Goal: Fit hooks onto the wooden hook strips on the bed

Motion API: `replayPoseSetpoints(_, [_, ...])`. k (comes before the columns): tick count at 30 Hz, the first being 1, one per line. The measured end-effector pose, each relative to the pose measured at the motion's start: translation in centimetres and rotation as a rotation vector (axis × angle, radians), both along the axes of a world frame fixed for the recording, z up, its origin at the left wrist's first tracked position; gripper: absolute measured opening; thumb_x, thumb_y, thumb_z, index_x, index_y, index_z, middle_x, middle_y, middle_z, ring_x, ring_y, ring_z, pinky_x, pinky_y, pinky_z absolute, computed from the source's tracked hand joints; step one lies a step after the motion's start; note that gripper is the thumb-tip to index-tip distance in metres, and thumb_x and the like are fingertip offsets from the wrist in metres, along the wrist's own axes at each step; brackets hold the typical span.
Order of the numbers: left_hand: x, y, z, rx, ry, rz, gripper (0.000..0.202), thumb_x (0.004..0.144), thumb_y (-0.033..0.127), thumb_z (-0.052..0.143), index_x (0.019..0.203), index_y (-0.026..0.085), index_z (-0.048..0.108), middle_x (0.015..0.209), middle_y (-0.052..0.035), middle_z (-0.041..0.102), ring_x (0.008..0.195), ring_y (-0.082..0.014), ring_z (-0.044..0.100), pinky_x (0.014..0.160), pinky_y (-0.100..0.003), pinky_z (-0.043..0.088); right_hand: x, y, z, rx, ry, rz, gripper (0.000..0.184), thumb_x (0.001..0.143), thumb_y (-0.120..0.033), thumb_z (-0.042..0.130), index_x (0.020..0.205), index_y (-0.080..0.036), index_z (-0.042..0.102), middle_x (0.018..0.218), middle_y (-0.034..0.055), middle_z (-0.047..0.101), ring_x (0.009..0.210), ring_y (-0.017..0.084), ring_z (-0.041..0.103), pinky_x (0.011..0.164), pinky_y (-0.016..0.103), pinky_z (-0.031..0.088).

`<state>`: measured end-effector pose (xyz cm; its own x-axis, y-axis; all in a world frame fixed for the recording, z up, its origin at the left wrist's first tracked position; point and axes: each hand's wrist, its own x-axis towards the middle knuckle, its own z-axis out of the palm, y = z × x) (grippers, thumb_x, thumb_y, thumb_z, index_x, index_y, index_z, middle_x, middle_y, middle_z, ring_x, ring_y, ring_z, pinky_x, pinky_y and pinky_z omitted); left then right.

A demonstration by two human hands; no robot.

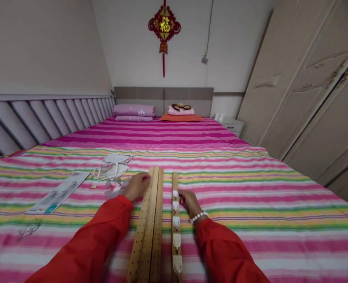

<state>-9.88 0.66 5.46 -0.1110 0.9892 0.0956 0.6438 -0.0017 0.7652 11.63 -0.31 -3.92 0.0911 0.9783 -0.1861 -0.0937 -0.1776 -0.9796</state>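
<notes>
1. While your right hand (190,203) rests against its right edge, the narrow wooden strip (175,181) lies flat on the striped bedsheet (265,204), its long axis running straight away from you. Five white hooks (176,222) sit in a row along it.
2. Your right hand is the nearer one. Its curled fingers meet the strip beside the farthest hook, but you cannot tell whether they pinch anything.
3. Just left of the strip, the wider pegboard slats (149,230) lie parallel. Your left hand (137,186) sits bunched at their far left edge, its hold hidden.
4. Farther left of the strip lie clear wrappers (110,171) and a printed card (58,193).
</notes>
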Motion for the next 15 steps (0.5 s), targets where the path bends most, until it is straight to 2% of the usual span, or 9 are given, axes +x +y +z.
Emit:
replayPoseSetpoints(2, [2.7, -0.1, -1.1, 0.014, 0.018, -0.296, 0.015, 0.074, 0.018, 0.062, 0.084, 0.016, 0.073, 0.084, -0.0035, 0.072, 0.084, -0.018, 0.064, 0.078, -0.026, 0.049, 0.0, -0.2, 0.1, 0.011, 0.017, 0.008, 0.037, 0.069, -0.034, 0.06, 0.038, -0.021, 0.046, 0.028, -0.0076, 0.034, 0.029, 0.007, 0.025, 0.035, 0.023, 0.017])
replayPoseSetpoints(4, [5.1, -0.3, -2.3, 0.081, 0.125, -0.466, 0.018, 0.076, 0.015, 0.058, 0.084, 0.017, 0.073, 0.09, -0.0058, 0.071, 0.088, -0.0183, 0.062, 0.083, -0.027, 0.046, 0.0, -0.3, 0.0, 0.028, 0.018, -0.004, 0.034, 0.066, -0.032, 0.062, 0.039, -0.021, 0.046, 0.028, -0.0078, 0.035, 0.03, 0.007, 0.026, 0.035, 0.023, 0.018])
replayPoseSetpoints(5, [6.0, -0.5, -2.8, 0.102, 0.176, -0.502, 0.019, 0.076, 0.013, 0.056, 0.084, 0.017, 0.073, 0.091, -0.0067, 0.07, 0.09, -0.0186, 0.061, 0.084, -0.027, 0.045, 0.0, -0.3, -0.1, 0.036, 0.016, -0.014, 0.033, 0.065, -0.032, 0.063, 0.039, -0.021, 0.046, 0.029, -0.0078, 0.035, 0.03, 0.007, 0.026, 0.035, 0.023, 0.019])
replayPoseSetpoints(8, [7.5, -0.8, -4.1, 0.092, 0.281, -0.526, 0.021, 0.079, 0.011, 0.053, 0.083, 0.016, 0.072, 0.092, -0.0087, 0.065, 0.09, -0.0187, 0.059, 0.084, -0.028, 0.044, -0.1, -0.1, -0.4, 0.052, 0.0, -0.03, 0.032, 0.064, -0.033, 0.063, 0.039, -0.021, 0.046, 0.028, -0.0078, 0.035, 0.032, 0.008, 0.028, 0.036, 0.024, 0.021])
replayPoseSetpoints(15, [7.6, -0.4, -5.4, 0.061, 0.312, -0.489, 0.021, 0.078, 0.011, 0.055, 0.083, 0.017, 0.075, 0.092, -0.0067, 0.061, 0.09, -0.0174, 0.057, 0.082, -0.027, 0.043, -0.1, 0.7, -1.0, 0.013, -0.039, -0.045, 0.032, 0.06, -0.029, 0.066, 0.037, -0.021, 0.045, 0.027, -0.0069, 0.036, 0.033, 0.008, 0.033, 0.036, 0.023, 0.024])
